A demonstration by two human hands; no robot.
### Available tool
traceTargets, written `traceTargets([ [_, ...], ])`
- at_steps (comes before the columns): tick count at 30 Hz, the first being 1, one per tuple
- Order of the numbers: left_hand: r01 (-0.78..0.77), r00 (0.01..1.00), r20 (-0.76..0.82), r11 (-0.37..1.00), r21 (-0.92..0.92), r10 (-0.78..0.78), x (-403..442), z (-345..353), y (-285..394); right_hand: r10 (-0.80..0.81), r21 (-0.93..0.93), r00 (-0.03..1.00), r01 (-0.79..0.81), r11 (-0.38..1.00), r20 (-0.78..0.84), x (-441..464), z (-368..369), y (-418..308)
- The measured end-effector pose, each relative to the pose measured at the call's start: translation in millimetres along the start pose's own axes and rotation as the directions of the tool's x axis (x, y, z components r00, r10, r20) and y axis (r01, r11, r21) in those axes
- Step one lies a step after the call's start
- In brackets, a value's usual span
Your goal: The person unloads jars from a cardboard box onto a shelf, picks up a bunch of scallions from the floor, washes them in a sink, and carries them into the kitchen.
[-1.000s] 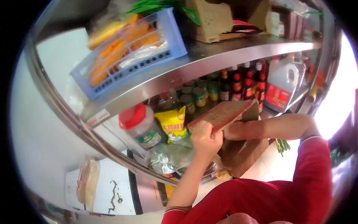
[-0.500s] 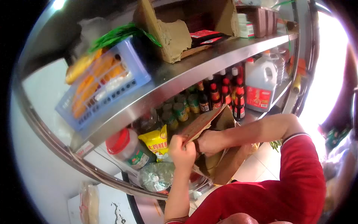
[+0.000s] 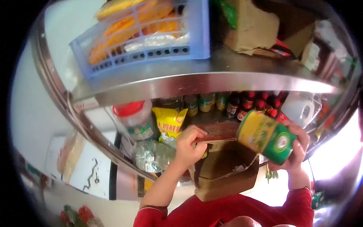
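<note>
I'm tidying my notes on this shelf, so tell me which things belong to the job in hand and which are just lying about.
In the job:
- can, in the right hand
- cardboard box, gripped by the left hand

Lying about:
- blue basket
- yellow bag
- red-lidded jar
- dark bottles

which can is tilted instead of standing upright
The large green-and-yellow can in the person's right hand. It is lifted and tilted, while the other visible cans stand upright on the lower shelf.
</note>
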State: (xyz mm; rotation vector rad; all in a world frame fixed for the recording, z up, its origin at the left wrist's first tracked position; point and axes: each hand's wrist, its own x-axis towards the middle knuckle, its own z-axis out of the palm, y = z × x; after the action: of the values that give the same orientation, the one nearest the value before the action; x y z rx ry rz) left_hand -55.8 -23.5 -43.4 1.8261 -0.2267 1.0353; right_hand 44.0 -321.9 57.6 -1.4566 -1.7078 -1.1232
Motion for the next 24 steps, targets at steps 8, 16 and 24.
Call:
traceTargets([
  [8, -0.040, 0.999, 0.032, 0.999, -0.001, 0.040, -3, -5, -5, 0.253, -0.144, 0.885, -0.213, 0.966, 0.392, 13, 86, 96],
  [16, 0.015, 1.000, 0.000, 1.000, 0.011, -0.015, -1, -6, -6, 0.319, -0.426, 0.668, -0.003, 0.905, 0.672, 27, 235, 223],
  [24, 0.063, 0.996, -0.065, 0.998, 0.028, -0.061, 6, -6, -11, 0.432, -0.459, 0.473, -0.062, 0.886, 0.768, 49, 263, 256],
])
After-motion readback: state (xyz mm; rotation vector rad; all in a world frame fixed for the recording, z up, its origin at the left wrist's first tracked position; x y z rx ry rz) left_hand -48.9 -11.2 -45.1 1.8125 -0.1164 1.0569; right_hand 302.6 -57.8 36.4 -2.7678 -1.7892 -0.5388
